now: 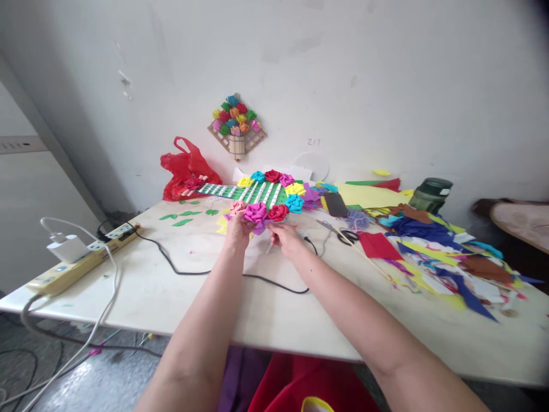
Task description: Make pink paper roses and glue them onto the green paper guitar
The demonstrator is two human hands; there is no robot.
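Head view: grasping paper flowers (256, 212) at near edge of green panel (281, 199) with left hand (240, 228) and right hand (285, 237), apparently attaching them; likely calls next for steady pressing.

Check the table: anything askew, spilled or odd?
Two things: coloured scraps lie heaped untidily at the right, and a black cable trails loosely across the table, on the near side of the magenta flower.

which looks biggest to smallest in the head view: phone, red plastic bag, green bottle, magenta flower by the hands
1. Red plastic bag
2. Green bottle
3. Phone and magenta flower: too alike to rank
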